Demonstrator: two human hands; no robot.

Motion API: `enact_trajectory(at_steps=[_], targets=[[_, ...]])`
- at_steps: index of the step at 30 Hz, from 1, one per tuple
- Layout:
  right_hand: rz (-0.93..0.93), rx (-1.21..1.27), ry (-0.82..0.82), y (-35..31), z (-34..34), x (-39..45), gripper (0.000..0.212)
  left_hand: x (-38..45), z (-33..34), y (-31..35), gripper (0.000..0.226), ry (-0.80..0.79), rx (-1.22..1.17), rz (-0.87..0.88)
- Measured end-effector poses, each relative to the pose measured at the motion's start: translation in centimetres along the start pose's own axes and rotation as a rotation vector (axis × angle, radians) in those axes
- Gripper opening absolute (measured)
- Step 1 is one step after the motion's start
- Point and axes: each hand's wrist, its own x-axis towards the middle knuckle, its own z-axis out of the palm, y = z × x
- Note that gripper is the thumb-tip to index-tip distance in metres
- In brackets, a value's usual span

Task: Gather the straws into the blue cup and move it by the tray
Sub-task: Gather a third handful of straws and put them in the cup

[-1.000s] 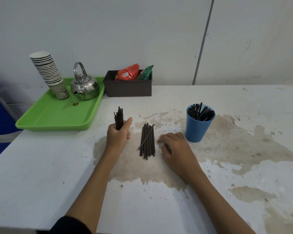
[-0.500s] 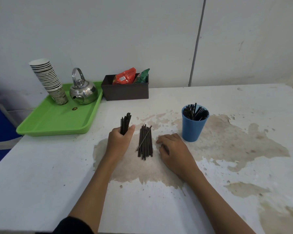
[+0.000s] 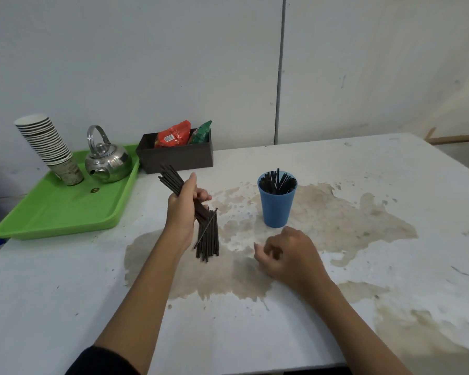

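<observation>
My left hand (image 3: 183,209) grips a bundle of black straws (image 3: 171,180), raised off the table and tilted so the tops lean left. Just below it a second pile of black straws (image 3: 209,239) lies flat on the stained table. The blue cup (image 3: 276,204) stands upright to the right, holding several black straws. My right hand (image 3: 290,255) rests on the table in front of the cup, fingers loosely curled, holding nothing. The green tray (image 3: 63,215) sits at the far left.
On the tray stand a stack of paper cups (image 3: 49,150) and a metal kettle (image 3: 107,161). A dark box (image 3: 176,156) with snack packets sits by the wall. The table edge runs along the right and the front.
My left hand has lifted its straw bundle off the table and tilted it. My right hand has drawn back from the lying pile, toward me and to the right, curling its fingers.
</observation>
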Motion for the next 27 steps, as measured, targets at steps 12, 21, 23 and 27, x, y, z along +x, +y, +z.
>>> enact_trajectory(at_steps=[12, 21, 23, 27], targets=[[0.401, 0.199, 0.106, 3.6, -1.0, 0.9, 0.05, -0.8, 8.6, 2.7, 0.04, -0.179, -0.128, -0.047], [0.446, -0.17, -0.011, 3.7, -0.2, 1.6, 0.081, -1.1, 12.2, 2.6, 0.044, -0.248, -0.043, -0.024], [0.444, -0.208, -0.032, 3.7, -0.1, 1.7, 0.075, -1.3, 12.6, 2.4, 0.044, -0.26, -0.003, -0.013], [0.446, -0.192, -0.018, 3.6, 0.0, 1.8, 0.064, -1.5, 12.8, 2.0, 0.046, -0.294, 0.053, -0.031]])
